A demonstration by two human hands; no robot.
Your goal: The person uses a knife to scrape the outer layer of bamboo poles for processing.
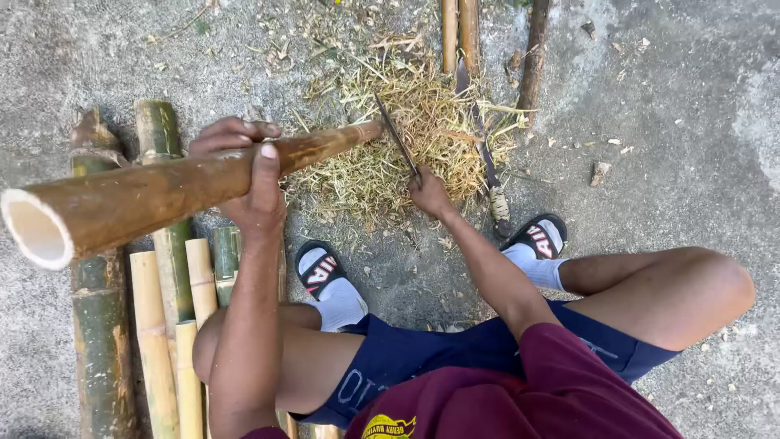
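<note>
Head view is showing the left hand (248,175) wrapping its fingers over and thumb across a long brown bamboo pole (171,191), gripping it near the middle and holding it raised and slanted, its hollow cut end pointing toward the camera at the left and its thin far end reaching down to a heap of pale bamboo shavings (406,138) on the concrete ground (674,122). Across from it, the right hand (429,193) is closing tightly around the handle of a long knife (396,138), whose dark blade is lying against the pole's far tip, just above the shavings. Between the two arms, the person is squatting in dark blue shorts (422,358) and a maroon shirt (528,390), wearing white socks in black slide sandals (318,272). Left of the knees, a row of cut green and yellow bamboo pieces (154,325) is lying side by side on the ground, and more bamboo sticks (459,32) are lying beyond the shavings at the top.
</note>
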